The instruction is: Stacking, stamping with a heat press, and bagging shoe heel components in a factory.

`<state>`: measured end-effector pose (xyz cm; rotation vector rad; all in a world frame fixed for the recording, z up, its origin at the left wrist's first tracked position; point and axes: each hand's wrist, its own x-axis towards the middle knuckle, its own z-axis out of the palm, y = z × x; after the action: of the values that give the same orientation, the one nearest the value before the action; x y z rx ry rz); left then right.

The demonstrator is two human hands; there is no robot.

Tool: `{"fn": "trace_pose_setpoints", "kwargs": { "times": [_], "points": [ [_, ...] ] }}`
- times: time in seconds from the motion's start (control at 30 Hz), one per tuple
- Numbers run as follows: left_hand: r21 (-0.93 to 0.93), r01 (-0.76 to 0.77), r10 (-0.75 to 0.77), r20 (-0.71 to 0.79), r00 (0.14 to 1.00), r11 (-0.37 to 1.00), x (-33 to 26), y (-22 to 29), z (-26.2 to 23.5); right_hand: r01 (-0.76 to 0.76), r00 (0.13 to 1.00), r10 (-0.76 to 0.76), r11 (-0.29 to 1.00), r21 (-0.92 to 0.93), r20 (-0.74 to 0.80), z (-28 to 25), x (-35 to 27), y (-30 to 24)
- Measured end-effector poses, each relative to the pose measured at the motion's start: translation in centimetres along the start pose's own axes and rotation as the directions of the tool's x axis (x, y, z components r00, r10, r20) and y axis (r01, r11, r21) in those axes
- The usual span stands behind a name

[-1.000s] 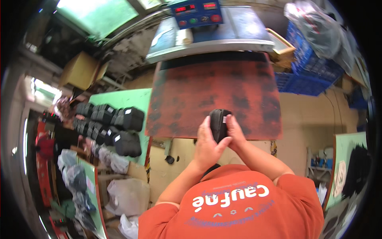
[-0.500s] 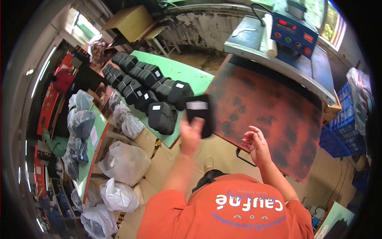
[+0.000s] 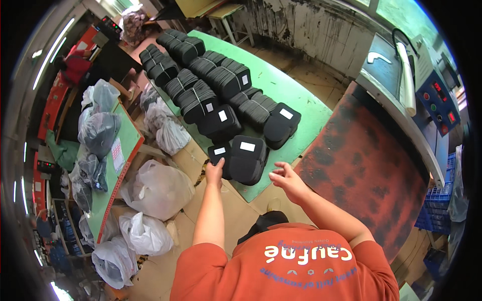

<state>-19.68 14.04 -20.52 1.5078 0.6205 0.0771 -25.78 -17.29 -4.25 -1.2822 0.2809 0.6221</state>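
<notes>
The left hand [image 3: 214, 173] grips the lower end of a small black flat bundle with a white label [image 3: 219, 156], fingers closed on it, at the near edge of the long green work table [image 3: 296, 98]. That bundle stands just beside a larger black stack of flat pieces with a white rectangular label [image 3: 247, 159], which rests at the table's near corner. The right hand [image 3: 285, 179] hovers open, fingers spread and holding nothing, just off the table's near corner, close to the larger stack but not touching it. The two hands are apart, with the larger stack between and just beyond them.

Further along the table, more tied black bundles with white labels [image 3: 211, 88] lie in rows running toward the far end. To the right of the table stands a rust-red mottled flat panel [image 3: 366, 170], and beyond it a grey machine with a blue control box bearing coloured buttons [image 3: 437, 100]. Left of the table, on the floor, sit clear plastic bags stuffed with material [image 3: 155, 188], and a second narrow green bench [image 3: 113, 165] carries more such bags. The person wears an orange shirt [image 3: 281, 271].
</notes>
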Motion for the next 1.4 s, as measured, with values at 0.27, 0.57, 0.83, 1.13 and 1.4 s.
{"fn": "trace_pose_setpoints", "kwargs": {
  "times": [0.27, 0.57, 0.83, 1.13, 1.4],
  "points": [
    [0.760, -0.291, 0.404, 0.041, 0.914, 0.582, -1.2, 4.2, 0.1, 0.008, 0.987, 0.010, 0.993, 0.115, -0.159, 6.0, 6.9, -1.5],
    [0.191, -0.367, 0.190, 0.596, 0.780, 0.910, -10.0, 12.4, 5.3, -0.052, 0.998, 0.037, 0.922, 0.383, 0.048, 4.5, 7.0, -1.5],
    [0.179, -0.400, 0.246, 0.550, 0.798, 0.899, -14.3, 15.9, 6.6, 0.212, 0.975, -0.219, 0.879, 0.426, -0.034, 4.9, 2.7, -3.0],
    [-0.177, -0.074, 0.191, 0.844, 0.502, 0.981, -19.2, 19.7, 14.8, 0.537, 0.843, -0.517, 0.785, 0.308, -0.151, -5.8, -4.9, -3.9],
    [-0.048, -0.242, 0.122, 0.946, 0.299, 0.969, -31.1, 15.5, 31.2, 0.815, 0.523, -0.462, 0.518, 0.261, -0.716, -18.6, -16.4, 2.0]
  ]
}}
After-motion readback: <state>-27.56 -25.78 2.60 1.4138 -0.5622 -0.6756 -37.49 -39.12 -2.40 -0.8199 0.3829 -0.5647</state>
